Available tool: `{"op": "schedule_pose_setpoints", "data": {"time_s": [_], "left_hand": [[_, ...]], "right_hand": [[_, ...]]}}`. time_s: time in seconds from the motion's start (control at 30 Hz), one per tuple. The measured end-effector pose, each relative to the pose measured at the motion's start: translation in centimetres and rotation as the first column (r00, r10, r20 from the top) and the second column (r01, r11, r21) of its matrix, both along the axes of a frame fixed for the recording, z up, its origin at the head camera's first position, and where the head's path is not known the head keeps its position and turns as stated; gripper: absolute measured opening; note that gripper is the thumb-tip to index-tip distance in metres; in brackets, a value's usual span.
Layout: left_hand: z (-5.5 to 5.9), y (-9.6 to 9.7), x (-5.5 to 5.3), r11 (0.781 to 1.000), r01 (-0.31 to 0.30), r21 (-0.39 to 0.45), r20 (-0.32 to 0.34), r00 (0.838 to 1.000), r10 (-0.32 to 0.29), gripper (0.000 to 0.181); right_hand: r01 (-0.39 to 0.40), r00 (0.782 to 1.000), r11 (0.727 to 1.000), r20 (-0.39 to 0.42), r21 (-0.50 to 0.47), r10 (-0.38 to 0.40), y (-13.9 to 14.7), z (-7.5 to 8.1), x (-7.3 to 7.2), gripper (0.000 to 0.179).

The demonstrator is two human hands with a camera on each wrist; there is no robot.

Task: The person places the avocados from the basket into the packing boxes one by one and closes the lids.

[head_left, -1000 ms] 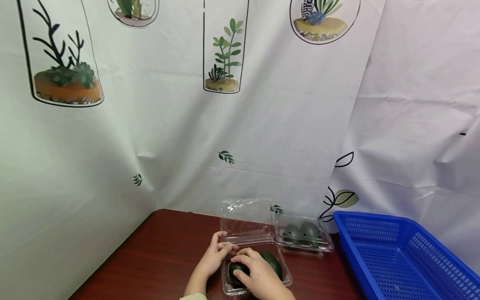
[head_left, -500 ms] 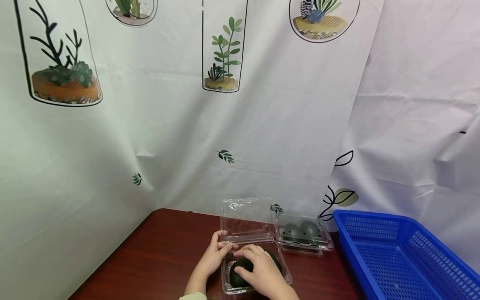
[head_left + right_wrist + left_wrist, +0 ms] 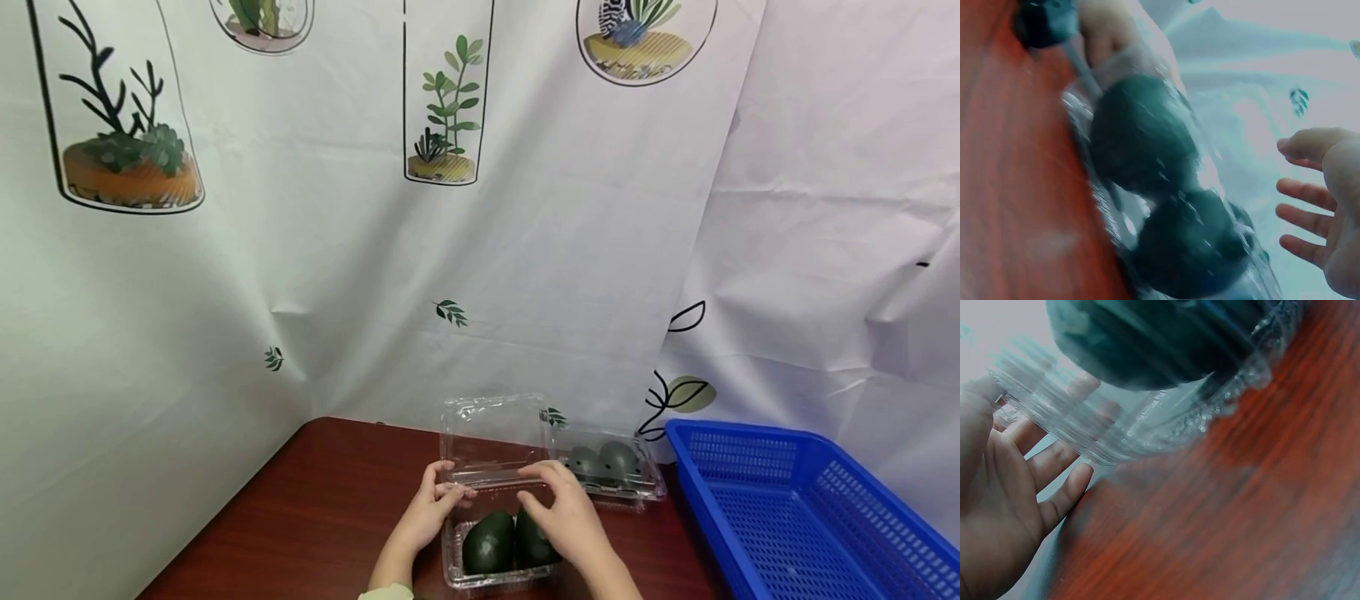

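Note:
An opened clear plastic clamshell box (image 3: 468, 579) stands on the table, its lid (image 3: 491, 433) tipped up at the back. Two dark green avocados (image 3: 489, 543) lie side by side in its base; the one on the right is partly covered by my right hand (image 3: 572, 518). That hand hovers over the box's back right corner, fingers apart and holding nothing, as the right wrist view shows too. At the back left corner my left hand (image 3: 426, 515) grips the box near the hinge. Seen in the left wrist view, its fingers (image 3: 1054, 464) lie behind the clear wall.
A closed clamshell box (image 3: 651, 492) with two more dark green fruits stands behind on the right. Beyond it is a blue plastic basket (image 3: 723, 521). A printed white cloth (image 3: 360, 292) hangs behind the red-brown table (image 3: 300, 517).
My right hand has let go of the avocados and moved up and right, toward the box's back right corner. Both avocados now show more fully. The left hand keeps its place.

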State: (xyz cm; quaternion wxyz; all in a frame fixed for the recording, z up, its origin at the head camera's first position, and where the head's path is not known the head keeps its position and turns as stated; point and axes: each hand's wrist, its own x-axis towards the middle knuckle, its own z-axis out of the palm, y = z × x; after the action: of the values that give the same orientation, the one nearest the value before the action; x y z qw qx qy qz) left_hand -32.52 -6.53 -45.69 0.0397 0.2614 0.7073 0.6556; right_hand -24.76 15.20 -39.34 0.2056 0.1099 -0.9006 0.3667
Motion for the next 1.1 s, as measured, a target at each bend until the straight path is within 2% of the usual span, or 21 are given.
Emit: {"op": "schedule_pose_setpoints", "data": {"time_s": [0.1,0.23,0.43,0.5,0.63,0.7,0.83,0.93,1.1], "left_hand": [[0.0,0.0,0.0,1.000,-0.002,-0.004,-0.006,1.000,0.002,0.042],[0.0,0.0,0.0,1.000,0.000,0.001,-0.003,1.000,0.000,0.042],[0.0,0.0,0.0,1.000,0.004,0.012,0.001,1.000,-0.004,0.042],[-0.1,0.0,0.0,1.000,0.003,0.005,-0.006,1.000,-0.003,0.042],[-0.1,-0.1,-0.1,1.000,0.003,0.002,-0.020,1.000,-0.003,0.042],[-0.1,-0.1,-0.1,1.000,-0.004,0.004,-0.016,1.000,0.004,0.042],[-0.1,-0.2,-0.1,1.000,-0.015,0.020,0.003,1.000,0.015,0.042],[-0.1,-0.1,-0.1,0.999,-0.018,0.028,-0.003,1.000,0.018,0.042],[0.0,-0.1,-0.1,0.999,-0.037,0.015,-0.012,0.999,0.038,0.040]], "right_hand": [[0.081,0.996,0.995,0.038,-0.059,-0.079,0.9,0.3,-0.1,0.021],[0.159,0.981,0.982,0.127,-0.100,-0.146,2.0,0.6,0.0,0.021],[0.201,0.956,0.977,0.232,-0.077,-0.178,3.4,0.5,-0.1,0.021],[0.184,0.953,0.980,0.258,-0.077,-0.159,3.8,0.2,-0.2,0.022],[0.098,0.945,0.987,0.323,-0.128,-0.052,4.5,-0.6,-0.3,0.025],[0.062,0.932,0.980,0.362,-0.190,0.011,4.8,-1.0,-0.4,0.027],[0.009,0.919,0.959,0.380,-0.282,0.104,5.4,-1.6,-0.6,0.029],[-0.015,0.907,0.952,0.397,-0.307,0.142,5.7,-1.9,-0.7,0.031],[-0.064,0.870,0.931,0.436,-0.359,0.228,5.8,-2.1,-0.6,0.036]]}}
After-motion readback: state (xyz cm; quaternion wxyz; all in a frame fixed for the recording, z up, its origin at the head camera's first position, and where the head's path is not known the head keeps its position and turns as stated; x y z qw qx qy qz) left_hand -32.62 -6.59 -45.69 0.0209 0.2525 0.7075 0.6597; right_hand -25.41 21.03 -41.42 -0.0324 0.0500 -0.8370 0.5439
